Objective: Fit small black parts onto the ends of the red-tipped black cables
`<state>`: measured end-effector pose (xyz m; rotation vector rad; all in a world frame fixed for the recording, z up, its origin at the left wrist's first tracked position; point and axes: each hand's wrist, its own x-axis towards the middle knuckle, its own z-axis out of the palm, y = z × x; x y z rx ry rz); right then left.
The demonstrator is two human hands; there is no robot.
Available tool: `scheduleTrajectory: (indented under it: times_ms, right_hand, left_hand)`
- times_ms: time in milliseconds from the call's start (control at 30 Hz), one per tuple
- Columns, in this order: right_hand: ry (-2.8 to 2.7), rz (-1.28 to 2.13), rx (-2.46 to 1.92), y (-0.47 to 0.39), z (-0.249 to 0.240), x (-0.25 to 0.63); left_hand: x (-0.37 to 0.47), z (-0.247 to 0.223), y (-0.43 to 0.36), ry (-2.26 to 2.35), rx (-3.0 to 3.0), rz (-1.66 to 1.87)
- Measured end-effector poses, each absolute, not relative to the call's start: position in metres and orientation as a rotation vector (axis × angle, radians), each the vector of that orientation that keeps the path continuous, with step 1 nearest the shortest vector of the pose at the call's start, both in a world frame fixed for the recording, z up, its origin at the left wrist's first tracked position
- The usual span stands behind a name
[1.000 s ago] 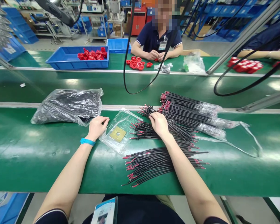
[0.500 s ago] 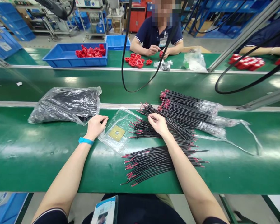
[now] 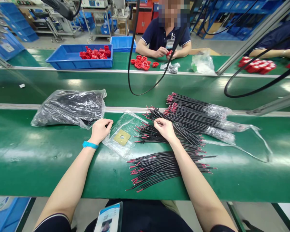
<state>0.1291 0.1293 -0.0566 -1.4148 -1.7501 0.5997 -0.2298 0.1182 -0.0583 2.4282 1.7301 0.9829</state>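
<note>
My left hand (image 3: pixel 101 130), a blue band at its wrist, rests between a clear bag of black parts (image 3: pixel 72 108) and a flat clear plastic bag (image 3: pixel 114 149). Its fingers are closed together; anything inside them is too small to make out. On the flat bag lies a square yellowish plate (image 3: pixel 122 137) with a hole. My right hand (image 3: pixel 164 129) lies over a pile of black cables (image 3: pixel 183 129) with red ends, thumb and fingers pinched. Whether a cable is between them is hidden. A looser row of black cables (image 3: pixel 154 170) lies nearer me, under my right forearm.
Bundles of cables in plastic wrap (image 3: pixel 219 124) lie to the right, with a plastic strip trailing. Across the line, a person (image 3: pixel 164 42) handles a red part beside red rings (image 3: pixel 141 62) and a blue bin (image 3: pixel 79 64). A black cord (image 3: pixel 145 93) hangs in front.
The whole view has shifted slightly to the right. My hands keep their places among the bags and cables. The person opposite has brought both hands together around the red part.
</note>
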Motion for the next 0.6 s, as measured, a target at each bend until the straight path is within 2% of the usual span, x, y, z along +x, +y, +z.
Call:
scheduleTrajectory:
  times_ms: [400,600]
  right_hand:
    - [-1.738,0.653,-1.345,0.1304,-0.0583,0.1287]
    - [-1.829,0.557,-1.307,0.1299,-0.0532,0.1293]
  left_hand:
    - [-0.2306,-0.0592,0.1181,1.731,2.412,0.976]
    - [-0.2310,-0.0605,0.1191,1.730,2.386,0.983]
